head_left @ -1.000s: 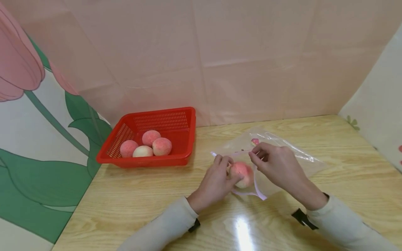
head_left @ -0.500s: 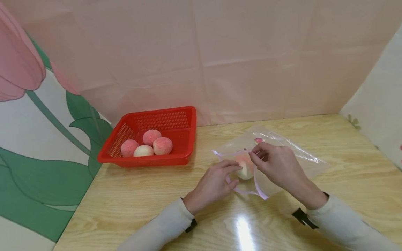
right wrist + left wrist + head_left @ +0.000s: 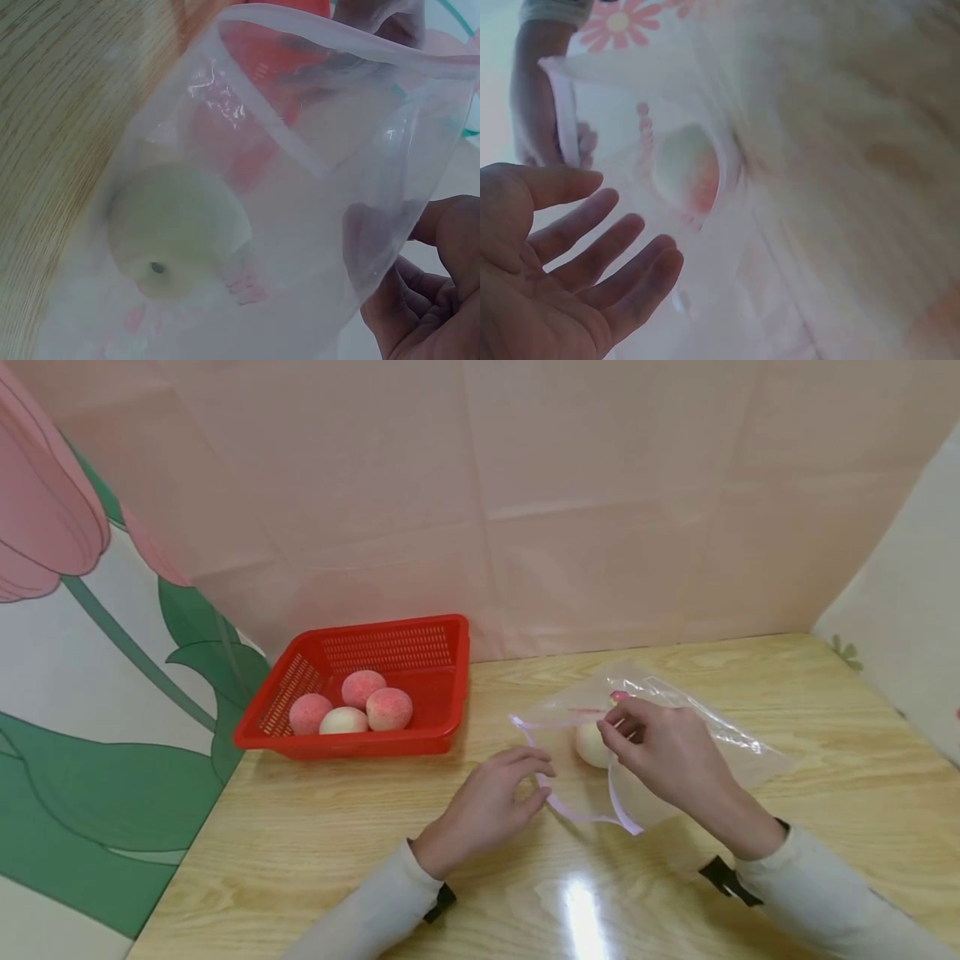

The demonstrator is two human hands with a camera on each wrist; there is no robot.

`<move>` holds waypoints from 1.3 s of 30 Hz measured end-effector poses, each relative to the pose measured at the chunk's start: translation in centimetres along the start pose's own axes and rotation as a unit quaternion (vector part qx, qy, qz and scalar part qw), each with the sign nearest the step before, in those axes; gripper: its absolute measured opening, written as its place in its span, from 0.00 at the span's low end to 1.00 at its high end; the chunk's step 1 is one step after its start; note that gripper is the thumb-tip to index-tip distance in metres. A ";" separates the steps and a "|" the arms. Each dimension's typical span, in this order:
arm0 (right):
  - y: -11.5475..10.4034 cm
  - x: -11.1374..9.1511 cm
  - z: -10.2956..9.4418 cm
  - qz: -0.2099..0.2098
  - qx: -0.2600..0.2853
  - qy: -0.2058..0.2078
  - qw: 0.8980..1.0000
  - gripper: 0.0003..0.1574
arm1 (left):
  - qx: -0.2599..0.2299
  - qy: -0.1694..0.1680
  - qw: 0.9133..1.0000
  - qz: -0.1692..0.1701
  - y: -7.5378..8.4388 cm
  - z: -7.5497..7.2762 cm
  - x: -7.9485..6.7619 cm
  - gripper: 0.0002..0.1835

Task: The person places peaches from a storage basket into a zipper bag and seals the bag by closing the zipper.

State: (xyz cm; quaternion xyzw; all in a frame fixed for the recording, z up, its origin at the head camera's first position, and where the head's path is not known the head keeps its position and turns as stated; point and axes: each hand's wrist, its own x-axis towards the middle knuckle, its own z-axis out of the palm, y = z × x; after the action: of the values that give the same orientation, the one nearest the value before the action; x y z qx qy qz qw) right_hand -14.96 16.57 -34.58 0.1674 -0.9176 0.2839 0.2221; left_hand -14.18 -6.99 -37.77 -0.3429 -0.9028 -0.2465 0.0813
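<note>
A clear plastic zip bag (image 3: 720, 739) with a lilac edge lies on the table, its mouth facing left and held apart. My right hand (image 3: 671, 756) pinches the upper edge of that mouth between thumb and fingers. Inside the bag rests a peach (image 3: 591, 745), pale side showing in the head view and partly covered by the right hand; the left wrist view shows its pink blush. My left hand (image 3: 491, 806) is at the mouth's left side, fingers spread and loosely bent, with nothing in its grasp. Whether its fingertips touch the lilac edge, I cannot tell.
A red plastic basket (image 3: 420, 747) stands at the back left, holding several peaches (image 3: 388, 708) in pink and cream. The wood-grain table (image 3: 300, 852) meets a pink sheet (image 3: 585, 527) behind. Flowered panels (image 3: 187, 693) border the left and right.
My left hand has let go of the peach and drawn back left, out of the bag's mouth. The peach now lies deeper inside. My right hand has kept its pinch on the edge.
</note>
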 end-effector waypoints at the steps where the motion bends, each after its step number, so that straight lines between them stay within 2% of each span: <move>1: 0.0 0.0 0.0 -0.001 -0.002 0.004 1.000 0.06 | -0.005 0.001 1.000 -0.005 -0.1 -0.3 -0.2 0.10; 6: 0.1 -0.2 -0.3 0.009 -0.001 0.012 1.000 0.07 | -0.037 0.015 0.999 -0.028 -0.7 -1.8 -0.6 0.12; 10: 0.2 -0.2 -0.3 0.015 0.002 0.017 1.000 0.07 | -0.052 0.047 0.997 -0.039 -1.4 -3.1 -0.7 0.11; 16: 0.3 -0.2 -0.3 0.010 0.006 0.018 1.000 0.06 | -0.042 0.104 0.992 -0.065 -3.5 -5.2 -1.1 0.11; 20: 0.2 -0.2 -0.3 0.007 0.004 0.017 1.000 0.06 | -0.010 0.123 0.989 -0.081 -4.9 -6.9 -1.6 0.11; 27: 0.2 -0.2 -0.5 0.012 -0.005 0.014 1.000 0.06 | 0.022 0.134 0.979 -0.154 -8.2 -9.9 -2.5 0.12; 34: 0.3 -0.1 -0.5 0.006 -0.013 0.007 1.000 0.06 | 0.028 0.138 0.969 -0.203 -11.9 -10.5 -3.6 0.13; 39: 0.3 0.0 -0.4 0.006 -0.010 0.006 1.000 0.06 | 0.035 0.107 0.956 -0.272 -13.8 -11.4 -4.4 0.16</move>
State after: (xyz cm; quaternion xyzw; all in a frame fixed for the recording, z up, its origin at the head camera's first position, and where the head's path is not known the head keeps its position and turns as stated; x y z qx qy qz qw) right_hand -14.95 17.00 -34.41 0.1581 -0.9201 0.2766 0.2277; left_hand -20.23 -24.09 -34.64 -0.0529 -0.9560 -0.2627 0.1194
